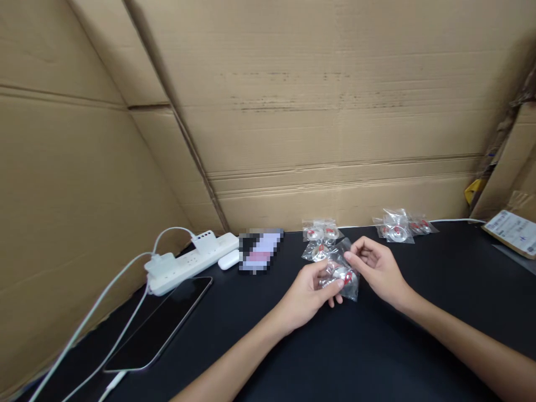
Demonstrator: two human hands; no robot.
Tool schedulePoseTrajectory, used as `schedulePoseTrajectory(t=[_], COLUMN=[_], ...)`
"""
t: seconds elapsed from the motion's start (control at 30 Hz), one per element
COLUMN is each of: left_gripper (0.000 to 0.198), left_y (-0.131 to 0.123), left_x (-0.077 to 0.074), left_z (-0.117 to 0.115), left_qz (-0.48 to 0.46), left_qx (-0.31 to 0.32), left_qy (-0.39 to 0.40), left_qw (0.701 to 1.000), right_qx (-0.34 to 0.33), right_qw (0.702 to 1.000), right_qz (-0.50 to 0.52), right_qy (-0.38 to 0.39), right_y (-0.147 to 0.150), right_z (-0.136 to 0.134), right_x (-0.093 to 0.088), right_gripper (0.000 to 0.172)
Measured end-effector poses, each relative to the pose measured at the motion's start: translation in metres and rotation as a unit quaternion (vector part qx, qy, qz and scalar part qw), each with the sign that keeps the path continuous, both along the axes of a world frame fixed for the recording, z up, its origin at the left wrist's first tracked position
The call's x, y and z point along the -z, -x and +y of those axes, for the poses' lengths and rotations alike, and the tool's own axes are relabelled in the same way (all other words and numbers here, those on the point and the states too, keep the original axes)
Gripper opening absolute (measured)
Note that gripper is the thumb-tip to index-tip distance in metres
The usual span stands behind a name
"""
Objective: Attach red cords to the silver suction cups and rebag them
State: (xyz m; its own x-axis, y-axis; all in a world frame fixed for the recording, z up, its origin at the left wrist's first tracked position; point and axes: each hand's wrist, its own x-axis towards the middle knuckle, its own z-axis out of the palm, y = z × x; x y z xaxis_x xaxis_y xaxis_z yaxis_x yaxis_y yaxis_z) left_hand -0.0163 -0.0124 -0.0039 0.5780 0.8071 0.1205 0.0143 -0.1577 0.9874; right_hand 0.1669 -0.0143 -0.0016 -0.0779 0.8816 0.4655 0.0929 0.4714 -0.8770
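A clear plastic bag point(353, 286) with a round silvery piece and a red part inside is held up over the black table. My left hand point(309, 293) grips its lower left side, thumb across the front near the red part. At the bag's upper right edge, my right hand point(374, 268) has its thumb and forefinger pressed together on the plastic, the other fingers curled. Just behind lie similar bagged silvery pieces point(321, 232), one of them point(315, 251) partly covered by the held bag.
More bagged pieces point(396, 226) lie at the back right. A labelled packet point(513, 230) is at the far right. On the left are a white power strip point(192, 265) with cables, a tablet point(161, 324), a white case point(229, 259) and a blurred-out item point(262, 251). Cardboard walls point(293, 139) enclose the table.
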Motion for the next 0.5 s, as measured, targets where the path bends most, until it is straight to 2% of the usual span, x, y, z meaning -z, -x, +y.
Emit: schedulePoseTrajectory(t=[0.1,0.2,0.33,0.43,0.5], left_gripper=[0.03,0.029,0.029,0.029,0.031], left_y=[0.001,0.004,0.008,0.011,0.012], left_x=[-0.004,-0.008,-0.008,-0.006,-0.006], left_z=[0.001,0.003,0.008,0.011,0.012], left_qz=[-0.01,-0.037,-0.066,-0.072,-0.072], left_qx=[-0.022,-0.053,-0.096,-0.103,-0.094], left_qy=[0.027,0.039,0.034,0.025,0.017], left_qw=[0.999,0.997,0.993,0.992,0.993], right_qx=[0.014,0.074,0.141,0.116,0.077], right_qw=[0.998,0.992,0.988,0.991,0.996], right_qz=[0.04,0.08,0.057,-0.005,-0.02], right_qy=[0.038,0.058,-0.016,-0.061,-0.039], right_y=[-0.008,-0.016,-0.02,-0.019,-0.018], right_z=[0.008,0.015,0.017,0.017,0.018], right_x=[0.002,0.005,0.005,0.005,0.007], right_gripper=[0.029,0.031,0.023,0.014,0.014])
